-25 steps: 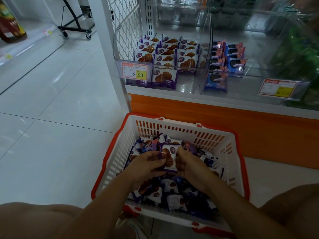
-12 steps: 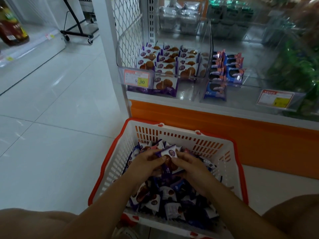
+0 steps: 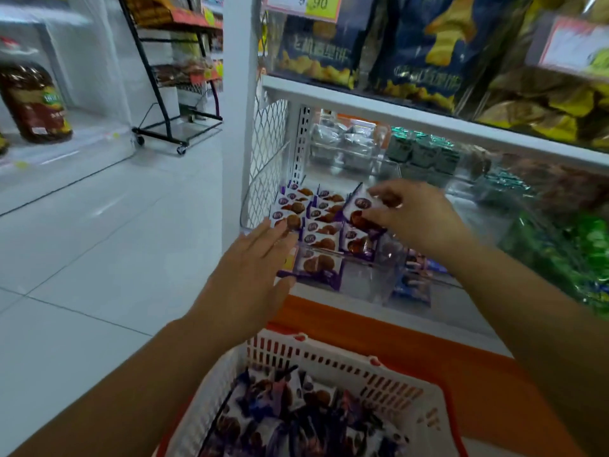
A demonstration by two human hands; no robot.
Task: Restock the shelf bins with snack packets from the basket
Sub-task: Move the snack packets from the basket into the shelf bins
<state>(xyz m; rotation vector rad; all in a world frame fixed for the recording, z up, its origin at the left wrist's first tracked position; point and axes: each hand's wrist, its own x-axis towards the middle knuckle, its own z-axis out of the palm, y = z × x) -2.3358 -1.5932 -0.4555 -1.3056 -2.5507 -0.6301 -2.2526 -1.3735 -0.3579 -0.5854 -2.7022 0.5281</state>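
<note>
Fingers: right hand fingers pinch a purple snack packet by its right edge; left hand fingers are straight and close together, tips at the front-left corner of the clear bin, contact unclear.
Packet: tilted above the bin's right-hand row.
Bin: on the lowest shelf, holding rows of matching packets.
Basket: white, red-rimmed basket below the hands, heaped with more packets.
Shelf: white board above the bin carries large snack bags; orange base beneath.
Floor: pale glossy tiles.
Room: black wheeled rack beyond; brown bottle on a low ledge at left.
</note>
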